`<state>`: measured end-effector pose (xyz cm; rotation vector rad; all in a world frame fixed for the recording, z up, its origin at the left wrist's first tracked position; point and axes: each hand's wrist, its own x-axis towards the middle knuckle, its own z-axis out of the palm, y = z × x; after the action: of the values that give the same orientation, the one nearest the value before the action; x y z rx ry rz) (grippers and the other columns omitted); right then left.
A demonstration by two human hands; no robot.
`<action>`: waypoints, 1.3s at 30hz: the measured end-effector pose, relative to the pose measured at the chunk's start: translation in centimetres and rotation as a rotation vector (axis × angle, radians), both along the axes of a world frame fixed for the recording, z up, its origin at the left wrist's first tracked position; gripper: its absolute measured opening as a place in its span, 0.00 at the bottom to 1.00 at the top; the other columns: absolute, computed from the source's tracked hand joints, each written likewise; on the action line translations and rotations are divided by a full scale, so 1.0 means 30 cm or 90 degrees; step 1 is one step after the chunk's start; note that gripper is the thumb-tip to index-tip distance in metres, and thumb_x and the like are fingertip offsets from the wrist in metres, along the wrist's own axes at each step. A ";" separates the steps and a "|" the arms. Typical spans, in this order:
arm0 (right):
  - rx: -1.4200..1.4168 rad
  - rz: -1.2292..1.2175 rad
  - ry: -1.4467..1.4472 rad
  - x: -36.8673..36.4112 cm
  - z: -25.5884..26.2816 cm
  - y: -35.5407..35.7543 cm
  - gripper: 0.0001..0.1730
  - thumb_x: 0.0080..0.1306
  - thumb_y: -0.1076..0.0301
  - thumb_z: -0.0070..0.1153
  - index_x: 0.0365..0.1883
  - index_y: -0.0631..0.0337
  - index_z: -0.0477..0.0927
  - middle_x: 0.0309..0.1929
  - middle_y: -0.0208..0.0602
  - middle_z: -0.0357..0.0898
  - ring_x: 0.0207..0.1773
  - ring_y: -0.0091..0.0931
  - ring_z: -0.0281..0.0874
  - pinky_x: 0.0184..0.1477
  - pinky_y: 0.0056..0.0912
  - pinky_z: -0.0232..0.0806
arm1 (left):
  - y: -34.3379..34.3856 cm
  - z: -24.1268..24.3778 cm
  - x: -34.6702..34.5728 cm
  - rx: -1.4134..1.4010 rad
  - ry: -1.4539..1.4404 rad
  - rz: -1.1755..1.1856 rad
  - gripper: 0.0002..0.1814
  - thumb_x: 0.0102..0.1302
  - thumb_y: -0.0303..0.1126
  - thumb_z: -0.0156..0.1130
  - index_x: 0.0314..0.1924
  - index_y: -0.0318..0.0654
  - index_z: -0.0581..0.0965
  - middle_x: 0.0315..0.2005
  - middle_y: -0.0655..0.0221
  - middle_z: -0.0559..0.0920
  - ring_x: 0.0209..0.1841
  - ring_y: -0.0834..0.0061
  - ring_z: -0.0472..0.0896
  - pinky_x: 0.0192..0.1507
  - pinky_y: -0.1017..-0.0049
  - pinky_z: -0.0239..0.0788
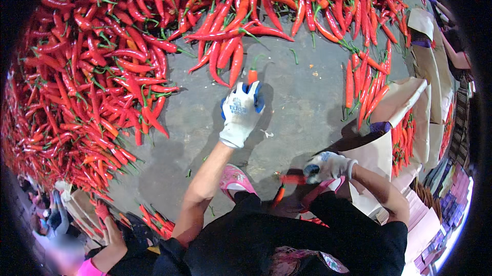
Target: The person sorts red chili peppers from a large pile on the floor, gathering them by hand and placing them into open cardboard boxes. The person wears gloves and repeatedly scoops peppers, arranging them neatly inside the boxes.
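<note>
My left hand (243, 111), in a white knit glove with blue coating, is over the grey floor (300, 114) with its fingers curled around an orange-red chili pepper (252, 75). That pepper's green stem points away from me, and its lower part is hidden under the fingers. Low on the right, my right hand (328, 167) wears a matching glove. A motion-blurred red chili pepper (293, 179) lies at its fingertips; whether it is gripped or loose does not show. Just below is another orange-red chili pepper (279, 195), near my pink shoes (237, 179).
A large heap of red chili peppers (127, 57) curves around the left and far side. A smaller bunch (367, 80) lies right, beside paper-lined containers (407, 141) holding peppers. Stacked cartons (449, 207) stand lower right. Another person's gloved hand (102, 210) works lower left.
</note>
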<state>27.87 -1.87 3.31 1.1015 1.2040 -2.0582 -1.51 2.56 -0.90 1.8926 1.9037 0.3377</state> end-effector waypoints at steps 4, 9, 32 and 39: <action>0.382 -0.098 0.062 -0.116 0.001 0.137 0.15 0.55 0.59 0.63 0.36 0.59 0.81 0.25 0.40 0.79 0.26 0.29 0.74 0.33 0.33 0.69 | -0.049 0.048 -0.042 0.012 -0.356 0.168 0.37 0.51 0.29 0.65 0.64 0.44 0.66 0.36 0.60 0.79 0.27 0.66 0.78 0.33 0.70 0.72; 0.899 -0.247 0.031 -0.432 -0.058 0.544 0.25 0.57 0.53 0.62 0.48 0.60 0.78 0.43 0.47 0.81 0.47 0.41 0.79 0.50 0.41 0.69 | 0.114 0.048 -0.171 0.202 -0.397 0.262 0.37 0.52 0.28 0.64 0.64 0.35 0.64 0.33 0.50 0.81 0.31 0.60 0.82 0.35 0.66 0.73; 0.805 -0.314 -0.129 -0.472 0.039 0.558 0.18 0.60 0.56 0.57 0.41 0.59 0.81 0.34 0.42 0.83 0.39 0.35 0.82 0.43 0.35 0.70 | 0.055 0.053 -0.206 0.036 0.079 -0.124 0.26 0.47 0.44 0.70 0.49 0.52 0.77 0.35 0.66 0.77 0.33 0.63 0.80 0.31 0.65 0.71; 0.876 0.050 -0.255 -0.728 -0.075 0.560 0.29 0.56 0.44 0.62 0.44 0.59 0.76 0.39 0.44 0.81 0.42 0.40 0.81 0.45 0.41 0.72 | -0.089 0.087 -0.319 0.099 -0.267 0.115 0.17 0.46 0.37 0.72 0.34 0.37 0.80 0.27 0.60 0.79 0.28 0.57 0.79 0.31 0.68 0.71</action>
<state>6.04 14.95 1.06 1.8005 2.3813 -0.6344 -11.09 -0.10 1.72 1.5819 1.7986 0.8883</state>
